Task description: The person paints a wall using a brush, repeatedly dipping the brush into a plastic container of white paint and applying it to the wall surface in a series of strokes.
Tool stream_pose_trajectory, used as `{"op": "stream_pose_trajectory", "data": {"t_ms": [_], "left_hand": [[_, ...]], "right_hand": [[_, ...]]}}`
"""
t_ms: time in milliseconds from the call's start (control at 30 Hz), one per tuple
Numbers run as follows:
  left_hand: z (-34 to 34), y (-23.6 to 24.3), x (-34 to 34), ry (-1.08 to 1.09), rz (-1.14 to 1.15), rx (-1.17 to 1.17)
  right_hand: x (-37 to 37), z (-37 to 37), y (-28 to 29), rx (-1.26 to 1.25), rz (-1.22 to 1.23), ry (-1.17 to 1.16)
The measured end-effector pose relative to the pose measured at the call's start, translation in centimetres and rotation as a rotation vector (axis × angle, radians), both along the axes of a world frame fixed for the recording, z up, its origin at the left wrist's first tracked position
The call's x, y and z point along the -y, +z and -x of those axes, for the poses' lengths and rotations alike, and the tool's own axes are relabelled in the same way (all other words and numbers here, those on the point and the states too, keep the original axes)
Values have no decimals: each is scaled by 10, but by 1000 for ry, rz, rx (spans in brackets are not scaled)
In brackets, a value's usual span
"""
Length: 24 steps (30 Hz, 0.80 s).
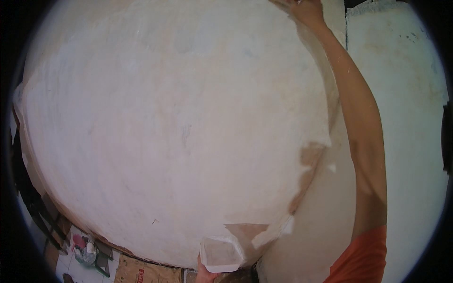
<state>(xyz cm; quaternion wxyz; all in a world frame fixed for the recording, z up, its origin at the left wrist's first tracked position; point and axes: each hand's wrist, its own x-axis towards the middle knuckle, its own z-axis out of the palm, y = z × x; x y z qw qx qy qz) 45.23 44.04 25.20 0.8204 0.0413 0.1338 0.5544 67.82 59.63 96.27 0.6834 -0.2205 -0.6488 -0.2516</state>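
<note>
Left hand [205, 273] curls round the side of a white tub [221, 269], well below the raised right hand [309, 12]. Right hand partly cropped; its opening and hold cannot be told. Pale wall [165, 118] behind both. Risk, judged: a slack one-sided left grip could tip the tub, spilling any contents.

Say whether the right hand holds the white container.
No, the left hand holds the white container, while the right hand is far above.

Left hand [205, 274] holds white tub [222, 255], right hand [309, 12] high at pale wall [165, 118].
</note>
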Motion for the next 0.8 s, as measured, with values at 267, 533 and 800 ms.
{"op": "stream_pose_trajectory", "data": {"t_ms": [267,533,800], "left_hand": [[8,-11,8,13,-1,2],[5,-6,15,-13,-10,33],[9,-15,19,-8,20,52]], "right_hand": [[21,1,-75,490,185,-338],[7,-44,11,188,-6,-564],[-9,-13,-19,305,-158,-472]]}}
